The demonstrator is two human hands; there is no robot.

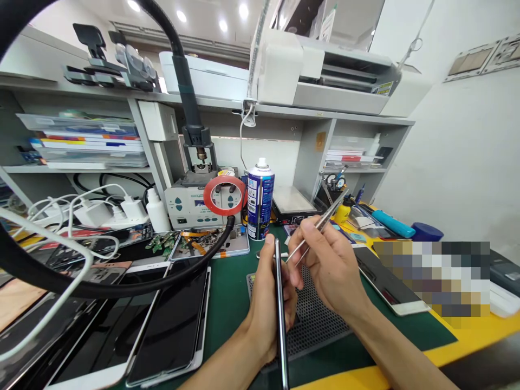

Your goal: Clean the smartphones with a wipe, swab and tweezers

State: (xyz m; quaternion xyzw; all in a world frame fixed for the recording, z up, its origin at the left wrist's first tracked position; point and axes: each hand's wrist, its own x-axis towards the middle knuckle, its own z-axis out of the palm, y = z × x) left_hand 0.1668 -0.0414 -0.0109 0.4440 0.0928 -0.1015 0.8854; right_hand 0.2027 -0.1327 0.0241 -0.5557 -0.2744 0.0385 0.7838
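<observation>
Phone (280, 309) edge-on in left hand (266, 303), right hand (329, 265) pinching tweezers (320, 225) beside it

Bench (467, 346) with green mat (227, 303) (phones (170, 325))

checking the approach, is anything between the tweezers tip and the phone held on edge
Nothing visible. The tweezers in the right hand point straight at the upper side of the phone, tips close to it. The left hand grips the phone lower down, just under the tips, not across them.
</observation>
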